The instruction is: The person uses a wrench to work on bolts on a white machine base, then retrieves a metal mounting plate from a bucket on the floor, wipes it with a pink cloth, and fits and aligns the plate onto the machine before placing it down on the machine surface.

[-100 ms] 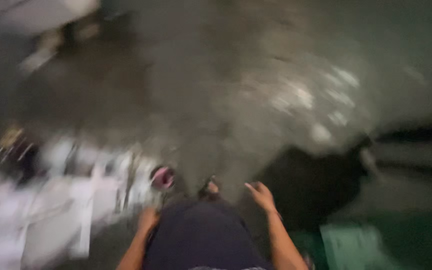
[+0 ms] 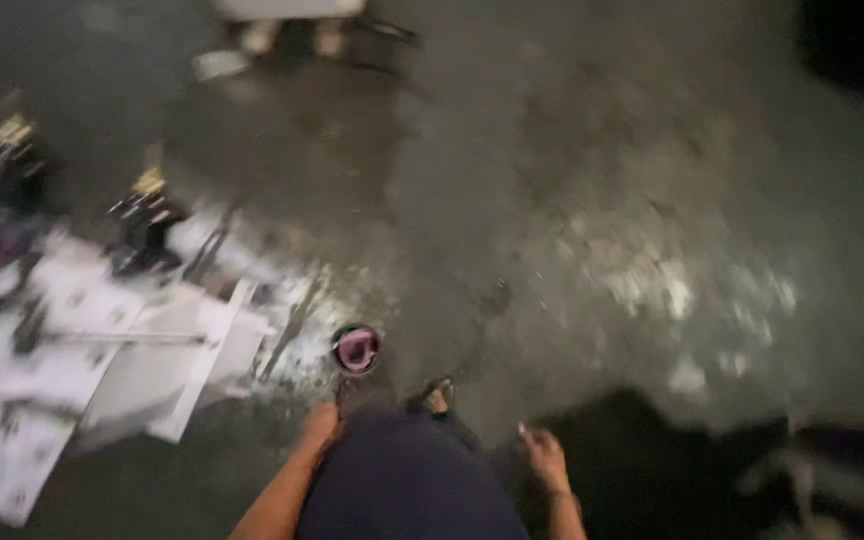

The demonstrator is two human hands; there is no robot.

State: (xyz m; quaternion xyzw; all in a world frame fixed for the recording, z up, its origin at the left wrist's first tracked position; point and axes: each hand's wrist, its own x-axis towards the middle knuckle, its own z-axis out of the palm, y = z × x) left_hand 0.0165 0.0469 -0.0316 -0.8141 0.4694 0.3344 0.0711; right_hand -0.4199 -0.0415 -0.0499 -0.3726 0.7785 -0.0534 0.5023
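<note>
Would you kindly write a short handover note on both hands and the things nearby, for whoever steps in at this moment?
Left hand: hangs at the person's side, holds nothing as far as the blur shows; nearest to it is a small round can with pink inside, standing on the wet concrete floor.
Right hand: open, fingers spread, empty, hanging apart from everything.
One foot in a sandal shows just ahead of the dark trousers.
White sheets and boards lie spread on the floor to the left, with dark tools beyond them.
Nothing is in either hand; the picture is too blurred to judge progress.
</note>
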